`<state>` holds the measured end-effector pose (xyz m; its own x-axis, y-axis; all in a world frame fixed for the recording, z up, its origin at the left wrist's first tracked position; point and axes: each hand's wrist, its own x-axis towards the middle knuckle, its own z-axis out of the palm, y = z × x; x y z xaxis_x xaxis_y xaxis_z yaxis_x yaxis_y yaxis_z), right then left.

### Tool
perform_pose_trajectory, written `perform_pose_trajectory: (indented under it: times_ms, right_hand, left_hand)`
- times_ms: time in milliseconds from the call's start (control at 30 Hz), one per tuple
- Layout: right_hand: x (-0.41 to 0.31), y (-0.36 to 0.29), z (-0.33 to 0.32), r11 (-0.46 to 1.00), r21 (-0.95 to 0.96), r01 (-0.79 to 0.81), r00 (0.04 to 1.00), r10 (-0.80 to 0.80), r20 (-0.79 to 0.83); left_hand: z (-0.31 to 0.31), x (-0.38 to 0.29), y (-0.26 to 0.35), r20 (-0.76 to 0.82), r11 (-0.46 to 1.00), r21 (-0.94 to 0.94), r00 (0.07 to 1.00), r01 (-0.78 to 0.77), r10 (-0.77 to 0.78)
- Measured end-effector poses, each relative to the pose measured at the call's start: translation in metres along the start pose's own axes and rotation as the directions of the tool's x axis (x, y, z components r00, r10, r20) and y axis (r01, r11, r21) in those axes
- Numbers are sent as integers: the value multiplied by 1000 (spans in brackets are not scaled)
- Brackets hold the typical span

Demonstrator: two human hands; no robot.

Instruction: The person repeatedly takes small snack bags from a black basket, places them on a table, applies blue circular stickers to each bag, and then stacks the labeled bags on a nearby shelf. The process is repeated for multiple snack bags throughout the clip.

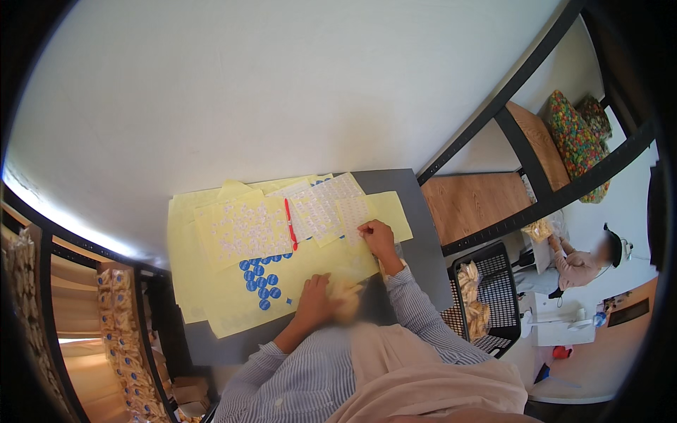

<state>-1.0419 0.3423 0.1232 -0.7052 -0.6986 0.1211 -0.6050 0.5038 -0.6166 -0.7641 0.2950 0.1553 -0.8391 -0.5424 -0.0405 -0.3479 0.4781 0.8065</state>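
At the near edge of the grey table (426, 264), my left hand (316, 301) is on a blurred bag of pale snacks (345, 300); its grip cannot be made out. Thumb and fingertips of my right hand (376, 236) meet at a yellow sheet of small labels (353, 212). Round blue stickers (258, 270) lie in rows on a large yellow backing sheet (232, 312), left of my left hand. Beyond them is a yellow sheet (203, 214) scattered with small pale labels. A red pen (291, 224) rests between this sheet and several white label sheets (338, 195).
A black plastic basket (502, 285) with bagged snacks (470, 296) stands right of the table. Racks of bagged snacks (124, 338) are at the left. A black metal shelf frame (476, 238) rises at the right, with a person (574, 267) handling a bag beyond it.
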Motion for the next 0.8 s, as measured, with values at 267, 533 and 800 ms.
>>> perform_pose_trajectory:
  times_ms: [267, 533, 800]
  right_hand:
    - [0, 5, 5, 996, 82, -28, 1000, 28, -2]
    - [-1, 6, 7, 995, 79, -54, 998, 56, -26]
    - [-1, 6, 5, 997, 73, -16, 1000, 15, 3]
  left_hand:
    - [1, 0, -2, -11, 1000, -1, 1000, -18, 18]
    - [0, -1, -1, -10, 1000, -13, 1000, -10, 10]
    - [1, 0, -2, -5, 1000, -21, 1000, -10, 10]
